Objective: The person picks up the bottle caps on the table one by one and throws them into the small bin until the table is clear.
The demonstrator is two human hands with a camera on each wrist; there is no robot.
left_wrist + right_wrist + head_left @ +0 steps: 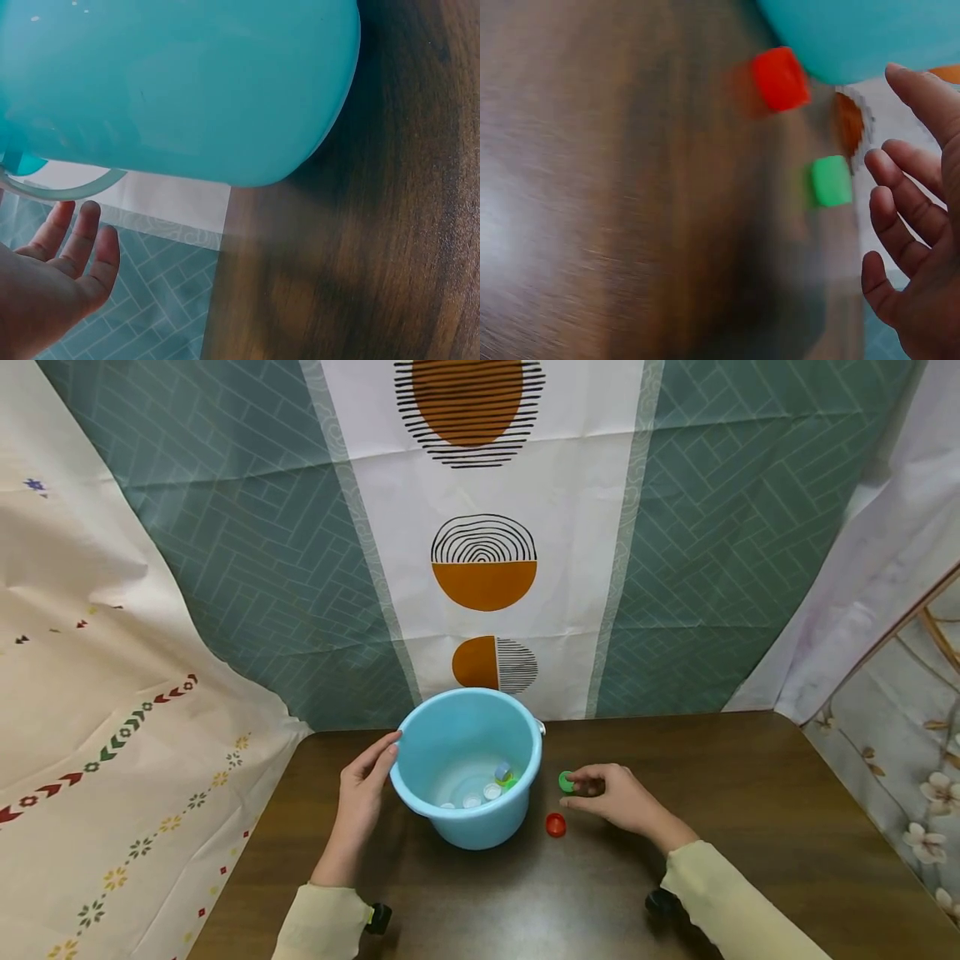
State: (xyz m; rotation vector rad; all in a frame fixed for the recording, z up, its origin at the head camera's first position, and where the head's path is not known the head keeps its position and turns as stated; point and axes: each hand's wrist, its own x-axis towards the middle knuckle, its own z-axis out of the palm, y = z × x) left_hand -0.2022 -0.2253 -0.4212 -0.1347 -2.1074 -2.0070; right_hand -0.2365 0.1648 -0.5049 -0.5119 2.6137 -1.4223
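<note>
A light blue bucket [480, 827] stands on the table, with several clear, green and blue small pieces, perhaps bottle caps, inside. My left hand [363, 785] holds its left rim between thumb and finger; other fingers curve loosely below the pale handle [67, 189] in the left wrist view. To the right of the bucket lie a green cap [566, 782] and a red cap [556, 825]. My right hand [611, 797] hovers beside the green cap, fingers slightly bent and spread. In the right wrist view a gap shows between those fingers [889, 217] and the green cap.
The brown wooden table [750, 827] reaches to a patterned curtain [487, 485] hanging along its back edge. At the left a cream embroidered cloth [112, 735] hangs beside the table, and a floral cloth [915, 760] at the right.
</note>
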